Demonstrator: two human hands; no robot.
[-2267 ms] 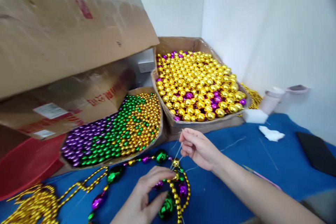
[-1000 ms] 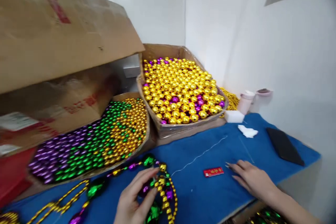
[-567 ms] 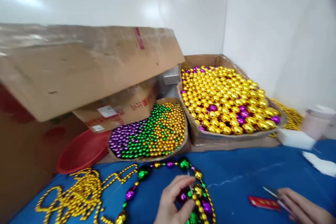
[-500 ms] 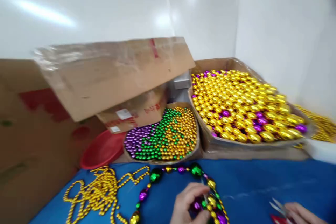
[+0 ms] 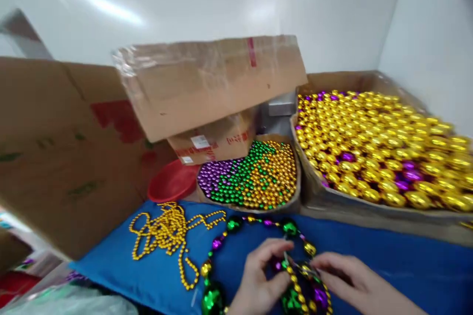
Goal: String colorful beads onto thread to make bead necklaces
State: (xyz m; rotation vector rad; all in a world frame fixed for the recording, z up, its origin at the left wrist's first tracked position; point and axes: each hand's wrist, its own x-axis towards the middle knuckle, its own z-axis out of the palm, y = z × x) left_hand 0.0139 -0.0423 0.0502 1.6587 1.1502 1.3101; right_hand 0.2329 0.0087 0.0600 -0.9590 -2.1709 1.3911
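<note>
A necklace (image 5: 233,225) of big green, purple and gold beads lies in a loop on the blue cloth (image 5: 391,261). My left hand (image 5: 258,280) is closed in a pinch on the necklace's beads near its knot. My right hand (image 5: 351,283) comes in from the right with its fingers closed. Thin metal scissors tips (image 5: 308,270) show at its fingertips, right against the beads. The view is blurred by motion, and the lower part of the necklace is hidden under my hands.
A cardboard box (image 5: 314,192) heaped with large gold and purple beads stands at back right. Beside it sit a tray (image 5: 295,204) of small purple, green and gold beads, a red bowl (image 5: 170,184) and big cardboard boxes (image 5: 55,157). Gold bead strings (image 5: 166,229) lie to the left.
My right hand let go of the thread, picked up scissors from the cloth on the right and came back to the necklace. My left hand stayed on the beads. The view swung left.
</note>
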